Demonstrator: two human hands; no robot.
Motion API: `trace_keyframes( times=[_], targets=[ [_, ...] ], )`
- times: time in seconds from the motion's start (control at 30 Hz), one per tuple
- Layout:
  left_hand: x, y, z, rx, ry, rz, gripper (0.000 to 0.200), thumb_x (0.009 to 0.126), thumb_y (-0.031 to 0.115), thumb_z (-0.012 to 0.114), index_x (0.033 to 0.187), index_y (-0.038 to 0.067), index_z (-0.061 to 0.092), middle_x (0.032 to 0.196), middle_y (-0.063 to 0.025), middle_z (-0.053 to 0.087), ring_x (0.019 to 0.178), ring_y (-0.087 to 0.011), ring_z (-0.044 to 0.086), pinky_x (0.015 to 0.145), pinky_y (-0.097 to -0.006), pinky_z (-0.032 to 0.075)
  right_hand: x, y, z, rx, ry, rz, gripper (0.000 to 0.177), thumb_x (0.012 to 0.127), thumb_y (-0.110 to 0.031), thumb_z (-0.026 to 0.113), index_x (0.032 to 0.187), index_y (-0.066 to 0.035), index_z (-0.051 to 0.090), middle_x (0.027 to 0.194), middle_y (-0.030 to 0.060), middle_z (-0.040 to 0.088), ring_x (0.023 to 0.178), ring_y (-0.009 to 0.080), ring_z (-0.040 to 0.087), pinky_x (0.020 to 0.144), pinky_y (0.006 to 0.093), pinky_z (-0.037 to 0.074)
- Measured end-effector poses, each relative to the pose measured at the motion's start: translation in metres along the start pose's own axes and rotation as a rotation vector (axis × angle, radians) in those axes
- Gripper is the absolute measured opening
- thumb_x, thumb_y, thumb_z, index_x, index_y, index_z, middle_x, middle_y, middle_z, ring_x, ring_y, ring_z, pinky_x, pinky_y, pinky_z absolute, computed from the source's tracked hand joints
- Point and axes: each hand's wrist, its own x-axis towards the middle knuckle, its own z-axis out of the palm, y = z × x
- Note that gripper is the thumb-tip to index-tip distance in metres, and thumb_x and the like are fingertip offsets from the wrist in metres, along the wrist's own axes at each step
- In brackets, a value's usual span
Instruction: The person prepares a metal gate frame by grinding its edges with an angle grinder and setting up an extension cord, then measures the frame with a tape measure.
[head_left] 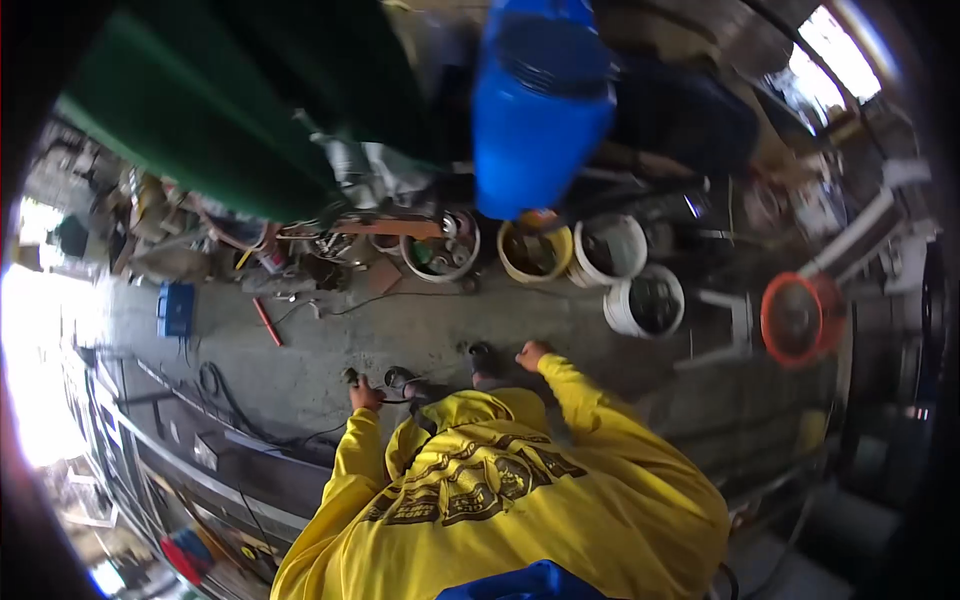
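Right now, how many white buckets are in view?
3: the left bucket, left of the yellow bucket; the middle bucket, at its right; and the front bucket, nearer the person. Others may be hidden.

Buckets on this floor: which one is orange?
The orange bucket, farthest right in the head view; the yellow bucket and the white buckets all sit further left.

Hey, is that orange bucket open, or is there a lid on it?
Open: no lid covers the orange bucket, and its inside shows. Blur leaves its contents unclear.
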Motion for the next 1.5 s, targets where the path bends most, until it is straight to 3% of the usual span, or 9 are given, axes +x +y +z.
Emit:
trace_keyframes(
  times=[0.07, 0.17, 0.4, 0.5, 0.63, 0.77, 0.9, 1.2, 1.5],
  targets=[
    [0.008, 0.020, -0.023, -0.167, 0.128, -0.088, 0.050, 0.083, 0.054, 0.054, 0.108, 0.011, 0.049, 0.066, -0.0112, 0.057, 0.050, -0.0237, 0.055, 0.043, -0.0394, 0.042, -0.035, 0.052, -0.021, 0.150, -0.078, 0.178, 0.037, 0.076, -0.036, 0.063, 0.088, -0.002, 0.068, 0.095, 0.0208, 0.066, 0.093, 0.0361, 0.063, 0.084, 0.0428, 0.049],
    [0.005, 0.042, -0.038, -0.234, 0.154, -0.146, 0.058, 0.082, 0.061, 0.051, 0.114, 0.012, 0.046, 0.071, -0.0087, 0.059, 0.058, -0.0227, 0.056, 0.057, -0.0429, 0.042, -0.040, 0.141, 0.047, 0.087, 0.032, 0.258, 0.041, 0.076, -0.037, 0.060, 0.086, 0.002, 0.067, 0.087, 0.0242, 0.066, 0.086, 0.0385, 0.064, 0.078, 0.0456, 0.050],
    [-0.024, 0.079, -0.042, -0.142, 0.034, -0.191, 0.082, 0.078, 0.068, 0.051, 0.138, 0.014, 0.033, 0.119, -0.0119, 0.054, 0.120, -0.0292, 0.044, 0.100, -0.0482, 0.028, -0.092, 0.134, 0.083, 0.003, -0.323, 0.362, 0.056, 0.080, -0.038, 0.052, 0.122, -0.001, 0.056, 0.127, 0.0224, 0.053, 0.114, 0.0371, 0.054, 0.098, 0.0423, 0.042],
    [-0.012, 0.072, -0.048, -0.011, -0.025, -0.220, 0.084, 0.079, 0.068, 0.050, 0.143, 0.019, 0.027, 0.126, -0.0096, 0.051, 0.123, -0.0303, 0.043, 0.102, -0.0494, 0.026, -0.111, 0.093, 0.115, -0.036, -0.007, 0.109, 0.035, 0.076, -0.032, 0.056, 0.094, -0.005, 0.069, 0.095, 0.0186, 0.067, 0.089, 0.0367, 0.063, 0.081, 0.0446, 0.049],
    [-0.008, 0.059, -0.041, -0.005, -0.132, -0.283, 0.080, 0.080, 0.069, 0.048, 0.145, 0.031, 0.024, 0.138, -0.0078, 0.042, 0.129, -0.0298, 0.036, 0.103, -0.0509, 0.025, -0.130, 0.049, 0.082, 0.426, -0.025, 0.308, 0.033, 0.077, -0.033, 0.058, 0.094, -0.007, 0.069, 0.096, 0.0190, 0.066, 0.088, 0.0365, 0.062, 0.080, 0.0447, 0.048],
    [-0.001, 0.047, -0.023, 0.223, -0.214, -0.321, 0.077, 0.079, 0.069, 0.050, 0.141, 0.026, 0.031, 0.136, -0.0063, 0.044, 0.128, -0.0284, 0.039, 0.100, -0.0515, 0.029, -0.177, 0.053, 0.030, 0.422, 0.022, 0.531, 0.037, 0.077, -0.036, 0.059, 0.095, -0.006, 0.069, 0.100, 0.0195, 0.066, 0.091, 0.0362, 0.062, 0.081, 0.0444, 0.048],
    [0.010, 0.042, 0.006, 1.117, -0.414, -0.304, 0.070, 0.082, 0.066, 0.049, 0.136, 0.022, 0.040, 0.136, -0.0068, 0.045, 0.124, -0.0286, 0.042, 0.092, -0.0523, 0.037, -0.188, 0.083, 0.051, 0.379, 0.066, 0.571, 0.039, 0.076, -0.035, 0.059, 0.098, -0.003, 0.069, 0.102, 0.0203, 0.065, 0.094, 0.0365, 0.062, 0.083, 0.0439, 0.049],
    [-0.058, 0.039, 0.166, 1.890, -0.849, 0.268, 0.055, 0.085, 0.054, 0.048, 0.126, 0.016, 0.048, 0.124, -0.0129, 0.053, 0.115, -0.0319, 0.050, 0.090, -0.0483, 0.041, -0.258, 0.139, -0.002, 0.927, 0.249, 0.987, 0.044, 0.076, -0.033, 0.058, 0.107, -0.002, 0.066, 0.114, 0.0205, 0.062, 0.106, 0.0357, 0.060, 0.092, 0.0441, 0.047],
    [-0.160, -0.005, 0.535, 2.246, -1.021, 0.892, 0.042, 0.089, 0.042, 0.048, 0.115, 0.010, 0.056, 0.112, -0.0190, 0.061, 0.106, -0.0352, 0.057, 0.088, -0.0443, 0.045, -0.328, 0.302, 0.043, 1.166, 0.490, 1.164, 0.042, 0.079, -0.037, 0.058, 0.102, -0.003, 0.066, 0.110, 0.0191, 0.063, 0.102, 0.0346, 0.060, 0.089, 0.0424, 0.047]
  ],
)
